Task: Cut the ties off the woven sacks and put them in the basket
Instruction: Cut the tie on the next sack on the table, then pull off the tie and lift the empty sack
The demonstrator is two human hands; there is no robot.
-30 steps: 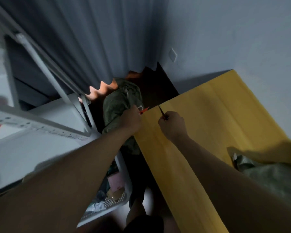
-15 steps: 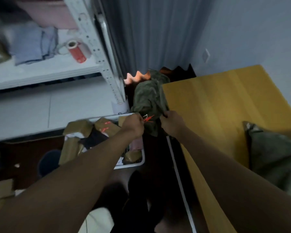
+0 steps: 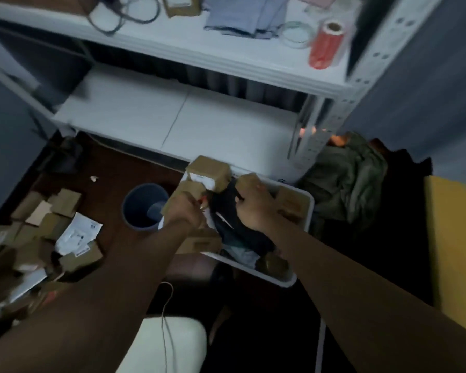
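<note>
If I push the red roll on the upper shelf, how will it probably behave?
The red roll lies on its side on the white shelf, so it would probably roll. Its hollow core suggests it is fairly light.

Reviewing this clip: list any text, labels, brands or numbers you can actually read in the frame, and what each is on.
None can be read.
White label on the cardboard box in the basket: print blurred.
White printed sheets on the floor: dark marks, too small to read.
Red roll on the shelf: no text visible.
</note>
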